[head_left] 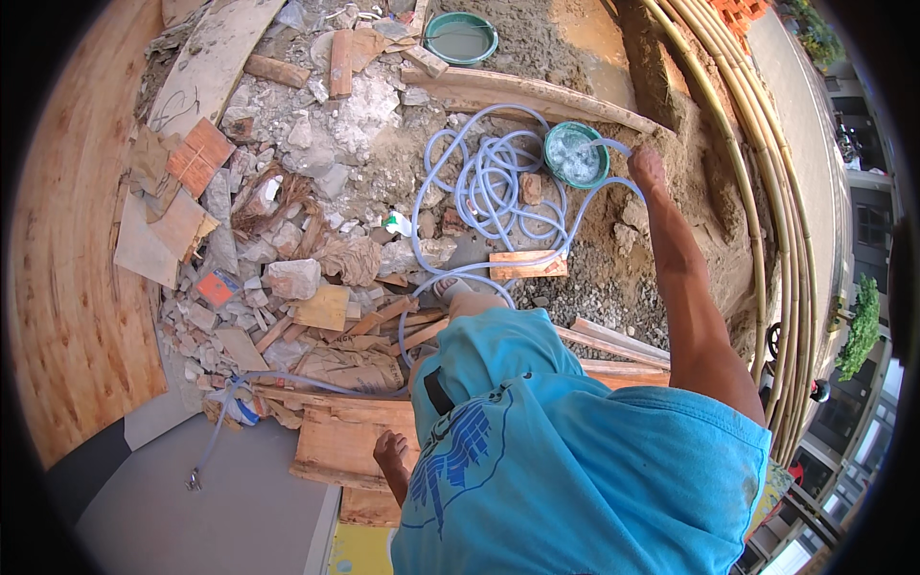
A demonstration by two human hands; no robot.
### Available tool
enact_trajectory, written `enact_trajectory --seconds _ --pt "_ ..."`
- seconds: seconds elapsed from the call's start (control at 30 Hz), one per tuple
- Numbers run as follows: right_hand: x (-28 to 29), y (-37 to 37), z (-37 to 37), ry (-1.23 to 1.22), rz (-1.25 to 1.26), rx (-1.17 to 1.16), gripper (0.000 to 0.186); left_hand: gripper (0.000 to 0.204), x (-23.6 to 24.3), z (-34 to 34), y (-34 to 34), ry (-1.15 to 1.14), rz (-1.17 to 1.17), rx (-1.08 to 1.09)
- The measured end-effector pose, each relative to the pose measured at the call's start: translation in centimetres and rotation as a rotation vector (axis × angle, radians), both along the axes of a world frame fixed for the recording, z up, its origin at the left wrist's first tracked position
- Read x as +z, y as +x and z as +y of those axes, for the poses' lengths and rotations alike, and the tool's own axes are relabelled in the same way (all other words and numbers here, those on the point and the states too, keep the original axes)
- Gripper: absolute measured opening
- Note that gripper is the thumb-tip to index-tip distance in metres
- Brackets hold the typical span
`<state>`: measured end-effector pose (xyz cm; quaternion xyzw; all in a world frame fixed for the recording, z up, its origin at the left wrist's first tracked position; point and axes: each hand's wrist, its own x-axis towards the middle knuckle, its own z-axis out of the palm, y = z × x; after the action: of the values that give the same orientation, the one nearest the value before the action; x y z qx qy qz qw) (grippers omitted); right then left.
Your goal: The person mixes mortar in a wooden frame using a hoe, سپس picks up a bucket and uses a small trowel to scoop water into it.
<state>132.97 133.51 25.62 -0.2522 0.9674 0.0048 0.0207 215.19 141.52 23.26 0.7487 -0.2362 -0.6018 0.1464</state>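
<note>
My right hand [648, 165] is stretched out to the far right, closed round a clear bluish hose [613, 146]. The hose dips by one part into a round green basin [576, 154] of foamy water, just left of that hand. The rest lies in loose coils [494, 182] on the rubble and runs back past my leg. Low at my left side hangs my left hand [391, 452], fingers loosely bent and apart, with nothing seen in it. It is nearest to a wooden plank [350, 436].
Broken concrete, bricks and wood scraps [292, 278] are heaped at the left, beside a plywood sheet [86, 220]. A second green basin [460, 38] stands at the far side. Long bamboo poles [781, 211] edge the right. A board [537, 96] crosses the mud.
</note>
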Motion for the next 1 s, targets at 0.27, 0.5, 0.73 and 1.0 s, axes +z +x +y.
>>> enact_trajectory --seconds 0.27,0.5,0.73,1.0 --pt "-0.9 -0.8 0.4 0.06 -0.038 -0.014 0.03 0.037 -1.4 0.5 1.3 -0.01 0.018 -0.01" --pt "-0.8 -0.3 0.0 0.115 -0.089 -0.113 0.029 0.038 -1.6 0.6 1.7 -0.053 0.003 -0.077" --pt "-1.1 -0.7 1.1 0.099 -0.042 -0.046 0.028 0.037 -1.3 0.2 0.9 0.014 0.01 0.008" --pt "-1.2 -0.2 0.8 0.056 -0.045 -0.032 0.028 0.038 -2.8 2.3 2.3 -0.218 0.051 -0.155"
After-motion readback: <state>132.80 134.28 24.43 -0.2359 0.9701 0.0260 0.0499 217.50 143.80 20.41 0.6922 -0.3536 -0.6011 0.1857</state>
